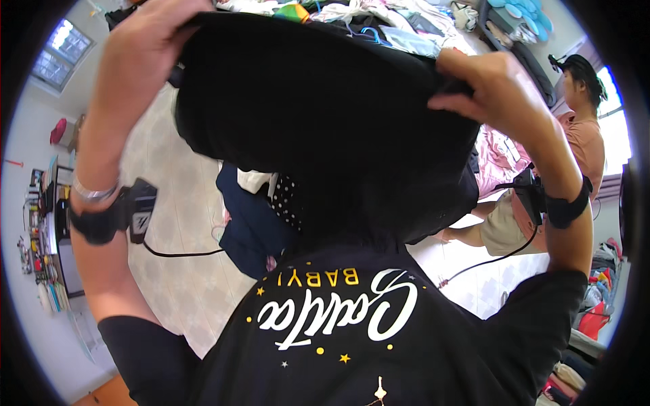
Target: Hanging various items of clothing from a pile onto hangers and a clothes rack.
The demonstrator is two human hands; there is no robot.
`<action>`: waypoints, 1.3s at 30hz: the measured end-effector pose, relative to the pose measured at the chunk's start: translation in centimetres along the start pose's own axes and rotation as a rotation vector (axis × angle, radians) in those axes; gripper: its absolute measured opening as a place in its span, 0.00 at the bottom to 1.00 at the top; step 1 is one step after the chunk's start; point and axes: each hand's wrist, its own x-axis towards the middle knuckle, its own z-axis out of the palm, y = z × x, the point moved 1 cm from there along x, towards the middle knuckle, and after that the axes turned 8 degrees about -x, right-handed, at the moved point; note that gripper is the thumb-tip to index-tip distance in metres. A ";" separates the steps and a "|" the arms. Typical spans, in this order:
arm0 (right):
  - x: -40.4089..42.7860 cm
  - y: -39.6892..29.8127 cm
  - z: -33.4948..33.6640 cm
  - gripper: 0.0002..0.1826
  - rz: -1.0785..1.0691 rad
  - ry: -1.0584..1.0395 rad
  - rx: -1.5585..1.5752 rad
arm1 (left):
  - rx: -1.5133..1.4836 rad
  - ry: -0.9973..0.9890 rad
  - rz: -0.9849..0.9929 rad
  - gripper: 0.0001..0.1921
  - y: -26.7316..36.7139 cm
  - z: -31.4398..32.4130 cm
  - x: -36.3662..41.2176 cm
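A black cloth garment (325,96) is stretched up between my two hands, high in front of my chest. My left hand (152,35), partly blurred, grips its upper left corner. At the upper right corner, my right hand (477,83) pinches the fabric between thumb and fingers. The garment's lower part hangs down towards my black printed T-shirt (345,325), and its exact kind cannot be told. Below and behind it lie a navy cloth (254,223) and a black cloth with white dots (287,200).
A heap of clothes (406,30) spreads beyond the garment. Another person (584,122) is at the right, near pink fabric (500,157). Cabled devices are strapped to my forearms. Shelves with small items (48,243) line the left wall; more folded clothes (563,380) lie at lower right.
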 end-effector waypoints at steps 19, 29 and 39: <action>9.9 -6.7 -6.7 0.16 -0.439 0.530 0.382 | 0.026 0.414 -0.312 0.25 -5.8 -4.0 4.2; 11.5 -1.2 3.4 0.36 0.216 0.375 0.815 | -1.282 0.683 -0.365 0.25 6.0 6.9 3.9; 4.9 -5.9 4.7 0.15 0.372 0.294 1.170 | -1.812 0.277 -0.165 0.31 9.7 5.4 -1.3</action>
